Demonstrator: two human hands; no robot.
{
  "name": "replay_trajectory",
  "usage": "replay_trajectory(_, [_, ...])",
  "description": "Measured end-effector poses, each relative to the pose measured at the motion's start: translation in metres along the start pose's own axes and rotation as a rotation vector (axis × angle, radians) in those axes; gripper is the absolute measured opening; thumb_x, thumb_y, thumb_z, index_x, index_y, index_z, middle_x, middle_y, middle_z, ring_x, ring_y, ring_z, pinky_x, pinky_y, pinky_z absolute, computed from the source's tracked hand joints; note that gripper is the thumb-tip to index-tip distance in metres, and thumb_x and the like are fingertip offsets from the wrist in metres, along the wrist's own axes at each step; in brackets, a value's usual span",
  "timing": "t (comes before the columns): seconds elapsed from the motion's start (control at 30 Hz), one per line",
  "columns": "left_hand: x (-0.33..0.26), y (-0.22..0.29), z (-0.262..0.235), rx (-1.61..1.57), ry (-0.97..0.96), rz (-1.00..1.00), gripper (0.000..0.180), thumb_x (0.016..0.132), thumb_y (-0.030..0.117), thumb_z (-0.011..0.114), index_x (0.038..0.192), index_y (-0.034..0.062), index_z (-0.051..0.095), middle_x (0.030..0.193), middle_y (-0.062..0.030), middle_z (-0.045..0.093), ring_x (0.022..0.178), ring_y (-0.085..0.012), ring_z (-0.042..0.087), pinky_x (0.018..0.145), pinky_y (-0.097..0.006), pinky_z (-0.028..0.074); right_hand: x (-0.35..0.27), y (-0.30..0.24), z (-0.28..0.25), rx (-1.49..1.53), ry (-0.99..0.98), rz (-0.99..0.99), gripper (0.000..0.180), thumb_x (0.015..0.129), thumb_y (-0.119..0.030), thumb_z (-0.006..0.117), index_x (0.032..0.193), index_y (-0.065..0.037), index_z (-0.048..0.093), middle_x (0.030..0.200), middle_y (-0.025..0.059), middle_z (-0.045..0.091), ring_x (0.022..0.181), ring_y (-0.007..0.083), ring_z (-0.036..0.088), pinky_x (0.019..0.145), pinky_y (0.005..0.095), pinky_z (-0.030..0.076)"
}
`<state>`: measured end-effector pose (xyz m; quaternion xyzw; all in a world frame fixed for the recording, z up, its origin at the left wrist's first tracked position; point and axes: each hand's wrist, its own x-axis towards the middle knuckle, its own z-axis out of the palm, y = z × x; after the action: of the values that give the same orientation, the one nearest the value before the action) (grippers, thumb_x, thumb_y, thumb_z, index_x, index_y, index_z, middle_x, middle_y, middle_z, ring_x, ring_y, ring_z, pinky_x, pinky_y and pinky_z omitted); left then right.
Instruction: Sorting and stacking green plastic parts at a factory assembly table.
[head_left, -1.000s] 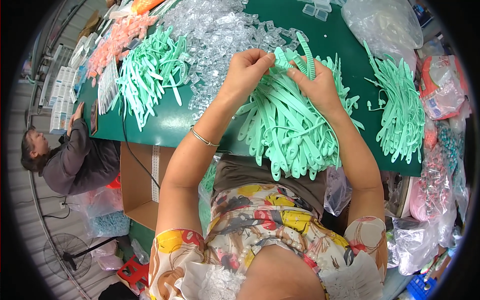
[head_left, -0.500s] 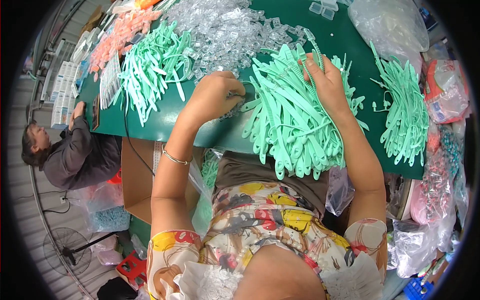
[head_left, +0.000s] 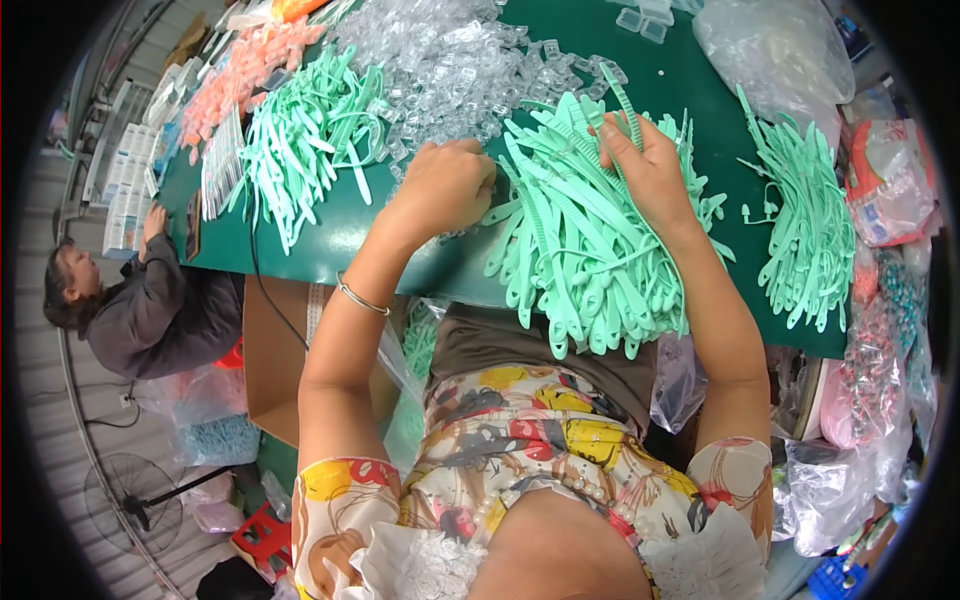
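My right hand is closed on a mint-green toothed plastic strap, whose upper end sticks up past the fingers. Beneath it spreads a thick heap of the same green straps, fanned out toward the table's near edge. To the left, my left hand is low over the table with its fingers curled in. Whatever those fingers hold, if anything, is hidden behind the hand. Just beyond them lies a big pile of small transparent plastic pieces.
More green straps lie in bundles at left and right. Peach-coloured pieces are piled at the far left. A plastic bag rests at the far right of the green table. A co-worker sits at left.
My left hand has shifted slightly right, its curled fingers now more tucked away. The strap in my right hand has tilted a little, and that hand's thumb has moved.
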<state>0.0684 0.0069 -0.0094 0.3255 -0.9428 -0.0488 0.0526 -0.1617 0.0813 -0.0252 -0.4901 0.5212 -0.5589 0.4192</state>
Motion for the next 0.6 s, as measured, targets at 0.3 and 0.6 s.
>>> replay_trajectory(0.3, [0.001, -0.006, 0.005, -0.428, 0.272, -0.054, 0.006, 0.068, 0.008, 0.061, 0.073, 0.0057, 0.063, 0.084, -0.0102, 0.058, 0.07, -0.0285, 0.057, 0.062, -0.036, 0.046, 0.0, 0.001, 0.003, 0.021, 0.002, -0.039, 0.024, 0.09, -0.017, 0.057, 0.102, 0.003, 0.055, 0.076, 0.0018, 0.055, 0.083, 0.0106, 0.057, 0.078, 0.0248, 0.043])
replay_trajectory(0.6, [-0.002, -0.008, 0.003, -0.24, 0.163, -0.033, 0.013, 0.067, 0.008, 0.068, 0.078, 0.0042, 0.065, 0.087, -0.0082, 0.059, 0.076, -0.0246, 0.059, 0.066, -0.033, 0.047, 0.001, 0.002, 0.005, -0.035, 0.038, -0.123, 0.019, 0.086, -0.017, 0.062, 0.092, 0.001, 0.059, 0.073, -0.002, 0.055, 0.066, 0.0042, 0.049, 0.06, 0.0198, 0.041])
